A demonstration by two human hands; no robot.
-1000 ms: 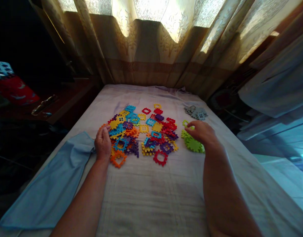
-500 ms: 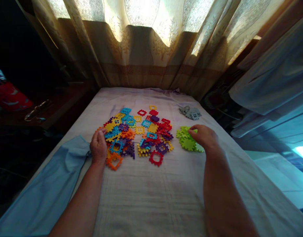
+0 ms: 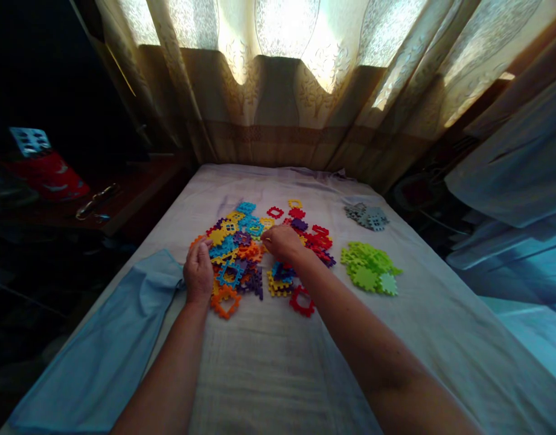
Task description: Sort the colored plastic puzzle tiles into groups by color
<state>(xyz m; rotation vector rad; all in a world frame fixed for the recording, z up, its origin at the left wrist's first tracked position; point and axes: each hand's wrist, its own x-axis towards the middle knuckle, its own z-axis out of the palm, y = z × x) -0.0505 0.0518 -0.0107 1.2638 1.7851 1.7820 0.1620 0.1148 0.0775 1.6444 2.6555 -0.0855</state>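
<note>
Colourful toothed plastic pieces lie in a mixed heap, with blue, yellow, purple and orange pieces on the left and red ones on the right. At the heap's left edge rests my left hand, its fingers curled beside the pieces; what they hold, if anything, is hidden. My right hand is over the middle of the heap, fingertips pinched together near a yellow piece; whatever is between them is too small to tell. Green pieces form a pile on the right, and grey pieces lie behind it.
The pieces lie on a pale bedsheet. A light blue cloth covers the left edge. On a dark surface at the far left stand a red container and a shiny metal object. Curtains hang behind; clothes hang at right.
My right hand has moved left from the green pile to the middle of the mixed heap. The green pile is uncovered. The camera view has shifted slightly left.
</note>
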